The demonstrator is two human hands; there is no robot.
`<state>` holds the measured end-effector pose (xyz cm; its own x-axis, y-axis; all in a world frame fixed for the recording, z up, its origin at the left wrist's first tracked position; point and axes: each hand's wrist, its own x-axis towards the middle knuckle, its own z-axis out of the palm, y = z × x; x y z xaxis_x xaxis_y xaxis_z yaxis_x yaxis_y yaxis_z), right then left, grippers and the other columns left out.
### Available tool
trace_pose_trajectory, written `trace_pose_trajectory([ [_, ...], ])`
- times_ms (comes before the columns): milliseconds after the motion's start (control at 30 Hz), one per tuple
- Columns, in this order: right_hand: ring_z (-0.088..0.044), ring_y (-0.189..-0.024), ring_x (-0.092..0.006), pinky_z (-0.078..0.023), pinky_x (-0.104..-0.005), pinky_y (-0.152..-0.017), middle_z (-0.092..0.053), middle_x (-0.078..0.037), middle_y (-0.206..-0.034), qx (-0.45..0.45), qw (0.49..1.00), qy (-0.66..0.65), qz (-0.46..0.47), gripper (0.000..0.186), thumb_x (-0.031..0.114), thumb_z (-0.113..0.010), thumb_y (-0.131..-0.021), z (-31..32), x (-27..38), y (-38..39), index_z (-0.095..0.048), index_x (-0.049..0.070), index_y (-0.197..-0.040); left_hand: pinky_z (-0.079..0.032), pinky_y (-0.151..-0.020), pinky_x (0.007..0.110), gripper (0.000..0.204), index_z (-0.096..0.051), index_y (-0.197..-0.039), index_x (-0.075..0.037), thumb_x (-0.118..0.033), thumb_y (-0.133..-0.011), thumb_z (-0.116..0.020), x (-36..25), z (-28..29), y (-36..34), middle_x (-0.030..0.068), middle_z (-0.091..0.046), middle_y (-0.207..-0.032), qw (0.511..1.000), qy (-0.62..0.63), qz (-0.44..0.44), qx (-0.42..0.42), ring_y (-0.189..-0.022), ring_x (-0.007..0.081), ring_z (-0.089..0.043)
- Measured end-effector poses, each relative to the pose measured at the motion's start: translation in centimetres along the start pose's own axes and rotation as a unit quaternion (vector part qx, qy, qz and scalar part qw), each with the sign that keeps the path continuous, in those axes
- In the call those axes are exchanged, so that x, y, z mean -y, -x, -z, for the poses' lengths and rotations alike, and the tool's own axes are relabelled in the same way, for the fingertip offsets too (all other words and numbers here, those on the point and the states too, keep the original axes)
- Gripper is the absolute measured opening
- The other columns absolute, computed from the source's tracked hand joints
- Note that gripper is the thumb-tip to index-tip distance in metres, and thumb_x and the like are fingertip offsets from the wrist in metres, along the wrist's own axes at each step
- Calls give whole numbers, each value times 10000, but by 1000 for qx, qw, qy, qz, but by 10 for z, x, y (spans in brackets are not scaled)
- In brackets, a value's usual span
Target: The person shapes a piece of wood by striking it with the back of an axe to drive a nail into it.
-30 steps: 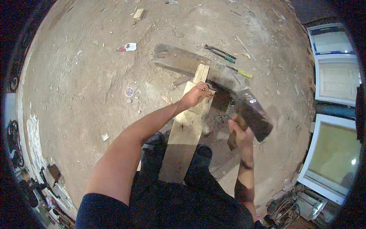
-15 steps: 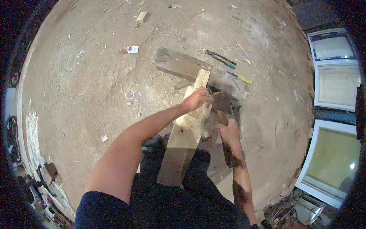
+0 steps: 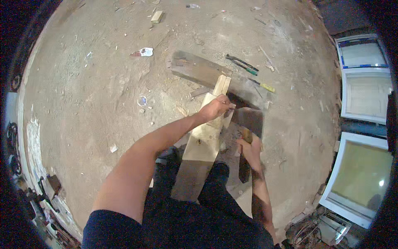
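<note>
A pale wooden plank slopes from between my legs up to a weathered grey board on the ground; its far end narrows to a tongue. My left hand lies over the plank near that end, its fingers pinching a small wooden piece at the plank's right side. To the right, my right hand is wrapped round the wooden handle of a hatchet. The broad dark blade, somewhat blurred, sits just right of the small piece and apart from it.
Pincers with dark and green handles and a yellow-handled tool lie beyond the board. A small wood block and scraps are scattered over the dirt floor. White-framed window panels stand along the right side.
The hatchet blade has swung right, away from the small wooden piece, with my right hand still on the handle. My left hand has stayed almost in place.
</note>
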<state>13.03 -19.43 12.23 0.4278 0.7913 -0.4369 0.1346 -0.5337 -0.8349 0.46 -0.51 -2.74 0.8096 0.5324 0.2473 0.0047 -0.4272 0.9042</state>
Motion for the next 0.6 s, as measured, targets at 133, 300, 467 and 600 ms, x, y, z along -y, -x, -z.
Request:
trace_pose_trajectory([
  [133, -582, -542, -185, -474, -344, -530, -579, -77, -656, -44, 988, 143, 42, 220, 132, -715, -803, 5, -3, -2, -630, -7, -951, -461, -957, 471, 422, -633, -1311, -187, -83, -903, -616, 19, -4, 4, 173, -580, -1161, 992, -101, -75, 0, -1055, 382, -574],
  [300, -717, -828, -255, -545, -395, -766, -744, -131, -873, -23, 982, 176, 66, 285, 182, -729, -772, -1, 4, -8, -735, 19, -1006, -448, -943, 416, 310, -704, -1197, -88, -100, -902, -610, 5, 1, 3, 143, -585, -991, 995, -69, -72, -10, -1024, 324, -550],
  [467, -618, -637, -198, -488, -349, -609, -655, -72, -722, -12, 992, 118, -41, 156, 141, -706, -823, -10, -18, -13, -633, 30, -905, -446, -957, 416, 262, -717, -1176, -100, -162, -959, -584, -7, 1, 0, 119, -599, -993, 995, -59, -84, -20, -1032, 308, -551],
  [600, -533, -510, -154, -415, -303, -487, -562, -49, -651, -27, 992, -118, -46, 106, 43, -638, -876, -1, 14, 9, -549, 30, -820, -466, -978, 431, 218, -734, -1080, -98, -108, -881, -644, 1, 0, 0, 111, -612, -1059, 995, -72, -70, -27, -1087, 319, -563],
])
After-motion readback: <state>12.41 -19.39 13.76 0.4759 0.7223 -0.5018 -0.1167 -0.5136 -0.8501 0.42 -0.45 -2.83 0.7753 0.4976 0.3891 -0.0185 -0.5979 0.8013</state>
